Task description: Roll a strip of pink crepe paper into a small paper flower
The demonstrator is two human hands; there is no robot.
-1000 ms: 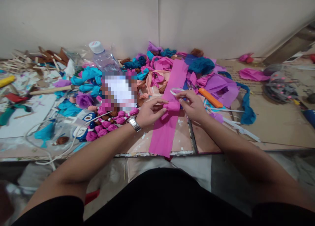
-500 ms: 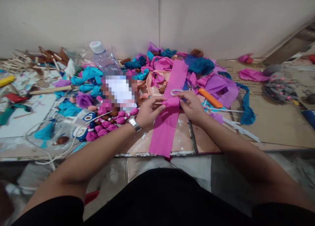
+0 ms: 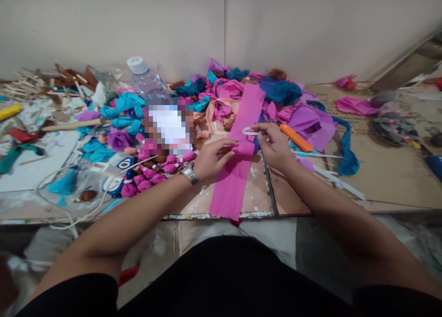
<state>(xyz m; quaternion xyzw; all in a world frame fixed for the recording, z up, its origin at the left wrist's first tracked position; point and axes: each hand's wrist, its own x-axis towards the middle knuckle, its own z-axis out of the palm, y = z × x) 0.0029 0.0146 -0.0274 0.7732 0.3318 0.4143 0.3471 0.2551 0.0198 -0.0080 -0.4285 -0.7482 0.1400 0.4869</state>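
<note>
A long pink crepe paper strip [image 3: 228, 192] lies across the table and reaches over its front edge. On it rests a small folded or rolled piece of the same pink paper [image 3: 244, 148]. My left hand [image 3: 212, 160] is closed, its thumb and fingers pinching the left end of this small piece. To the right, my right hand [image 3: 275, 146] pinches a narrow white strip [image 3: 251, 132] that curls in a loop above the pink paper. A dark blue bit [image 3: 257, 144] shows beside the right thumb; what it belongs to I cannot make out.
A plastic bottle [image 3: 150, 84] stands behind a blurred-out white patch. An orange cutter [image 3: 296, 137] lies right of my right hand. Pink wrapped buds [image 3: 143, 181], a white cable [image 3: 100, 202], green-handled pliers [image 3: 20, 155] and crumpled crepe paper [image 3: 283, 92] crowd the table.
My right hand has moved off the small pink piece, slightly up and to the right, bringing the white strip with it. The left hand stays at the pink piece.
</note>
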